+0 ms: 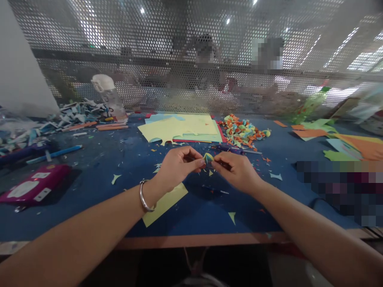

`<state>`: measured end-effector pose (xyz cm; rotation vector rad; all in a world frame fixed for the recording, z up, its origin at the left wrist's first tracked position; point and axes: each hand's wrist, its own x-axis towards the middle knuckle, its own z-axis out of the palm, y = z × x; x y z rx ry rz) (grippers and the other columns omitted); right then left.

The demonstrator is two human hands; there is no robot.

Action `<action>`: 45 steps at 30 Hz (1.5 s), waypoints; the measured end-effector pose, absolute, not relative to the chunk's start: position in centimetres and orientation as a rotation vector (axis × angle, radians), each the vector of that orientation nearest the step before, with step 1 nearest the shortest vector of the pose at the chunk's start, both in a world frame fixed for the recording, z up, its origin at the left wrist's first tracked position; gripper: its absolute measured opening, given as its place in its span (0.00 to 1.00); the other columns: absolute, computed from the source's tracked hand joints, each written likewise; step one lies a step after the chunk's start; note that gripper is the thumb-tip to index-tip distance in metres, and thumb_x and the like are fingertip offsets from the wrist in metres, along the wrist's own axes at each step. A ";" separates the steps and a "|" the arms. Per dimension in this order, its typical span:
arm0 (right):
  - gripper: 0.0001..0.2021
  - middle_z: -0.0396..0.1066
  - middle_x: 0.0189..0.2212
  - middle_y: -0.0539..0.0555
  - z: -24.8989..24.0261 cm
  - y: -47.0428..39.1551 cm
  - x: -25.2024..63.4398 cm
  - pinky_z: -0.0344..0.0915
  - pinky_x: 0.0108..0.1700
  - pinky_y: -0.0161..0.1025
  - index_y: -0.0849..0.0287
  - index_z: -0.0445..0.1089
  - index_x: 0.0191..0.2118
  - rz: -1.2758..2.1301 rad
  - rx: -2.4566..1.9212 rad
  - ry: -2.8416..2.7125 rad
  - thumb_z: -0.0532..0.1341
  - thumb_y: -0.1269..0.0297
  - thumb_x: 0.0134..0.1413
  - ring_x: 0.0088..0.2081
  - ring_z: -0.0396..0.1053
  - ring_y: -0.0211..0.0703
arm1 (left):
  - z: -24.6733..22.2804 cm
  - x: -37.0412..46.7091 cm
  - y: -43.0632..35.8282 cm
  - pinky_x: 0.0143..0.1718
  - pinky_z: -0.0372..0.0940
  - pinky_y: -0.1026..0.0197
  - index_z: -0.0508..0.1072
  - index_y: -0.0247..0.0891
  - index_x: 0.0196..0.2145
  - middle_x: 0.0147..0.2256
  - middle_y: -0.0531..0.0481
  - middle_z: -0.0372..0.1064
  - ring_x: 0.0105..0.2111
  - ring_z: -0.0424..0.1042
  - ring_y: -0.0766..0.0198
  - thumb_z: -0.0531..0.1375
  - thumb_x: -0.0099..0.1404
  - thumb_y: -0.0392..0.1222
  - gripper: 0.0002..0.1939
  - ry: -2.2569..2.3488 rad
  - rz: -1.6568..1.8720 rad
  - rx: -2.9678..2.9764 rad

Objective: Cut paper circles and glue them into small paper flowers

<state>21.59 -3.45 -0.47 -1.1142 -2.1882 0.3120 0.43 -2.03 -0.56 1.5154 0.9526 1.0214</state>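
Note:
Between the fingertips of both hands is a small folded paper piece, yellow with a blue-green part. My left hand, with a silver bangle at the wrist, pinches its left side. My right hand grips its right side, fingers bent and close together. Beneath my left wrist lies a pale yellow paper sheet on the blue tabletop. A thin pen-like stick rests below the hands. Just behind the right hand is a dark purple-handled tool with a narrow metal blade.
Behind the hands are stacked coloured sheets and a pile of small folded paper pieces. A magenta case, a blue pen and a clear bottle stand or lie left. Orange and green papers lie right. A perforated metal screen closes the back.

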 end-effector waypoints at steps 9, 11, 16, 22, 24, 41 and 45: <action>0.08 0.67 0.28 0.50 -0.6 -3.7 21.5 0.58 0.32 0.33 0.59 0.69 0.34 0.362 -1.024 -2.210 0.56 0.64 0.64 0.28 0.62 0.36 | -0.8 0.8 -1.7 0.29 0.68 0.63 0.72 0.38 0.32 0.30 0.50 0.73 0.30 0.72 0.65 0.67 0.57 0.45 0.10 0.931 0.951 1.590; 0.10 0.66 0.27 0.49 -0.6 -3.8 21.5 0.57 0.31 0.32 0.59 0.69 0.34 0.382 -1.019 -2.221 0.56 0.63 0.65 0.28 0.61 0.35 | -1.0 0.9 -1.5 0.27 0.66 0.64 0.69 0.39 0.34 0.30 0.51 0.72 0.30 0.72 0.66 0.68 0.55 0.43 0.13 0.922 0.981 1.562; 0.13 0.67 0.27 0.50 -0.4 -4.1 21.5 0.59 0.31 0.32 0.59 0.68 0.35 0.506 -1.039 -2.214 0.53 0.59 0.68 0.28 0.63 0.36 | -1.0 0.9 -1.5 0.28 0.64 0.63 0.70 0.38 0.41 0.30 0.51 0.71 0.30 0.71 0.66 0.69 0.54 0.42 0.18 0.929 0.996 1.588; 0.13 0.67 0.27 0.49 -0.8 -3.7 21.8 0.58 0.32 0.33 0.59 0.69 0.33 0.435 -1.016 -2.238 0.54 0.59 0.67 0.28 0.63 0.35 | -0.7 0.8 -1.7 0.30 0.63 0.63 0.74 0.37 0.36 0.29 0.51 0.71 0.29 0.69 0.67 0.65 0.60 0.44 0.09 0.919 0.972 1.936; 0.12 0.66 0.26 0.48 -1.0 -3.5 22.1 0.57 0.31 0.32 0.59 0.69 0.33 0.395 -1.013 -2.248 0.55 0.60 0.66 0.27 0.61 0.35 | -0.7 0.9 -1.8 0.31 0.63 0.64 0.74 0.37 0.33 0.30 0.50 0.73 0.30 0.70 0.66 0.64 0.62 0.45 0.09 0.951 0.968 2.066; 0.09 0.67 0.26 0.49 -1.2 -3.0 22.0 0.56 0.31 0.32 0.62 0.72 0.35 0.285 -0.947 -2.347 0.56 0.65 0.63 0.27 0.61 0.34 | -0.8 1.2 -1.4 0.30 0.61 0.63 0.76 0.36 0.32 0.28 0.52 0.74 0.27 0.69 0.68 0.63 0.63 0.40 0.05 0.988 0.946 2.168; 0.08 0.67 0.26 0.49 -1.1 -3.0 22.0 0.56 0.31 0.32 0.62 0.73 0.36 0.263 -0.946 -2.329 0.57 0.66 0.63 0.26 0.61 0.34 | -0.9 1.4 -1.3 0.30 0.61 0.63 0.76 0.35 0.31 0.26 0.51 0.74 0.26 0.68 0.68 0.64 0.63 0.41 0.06 0.981 0.966 2.085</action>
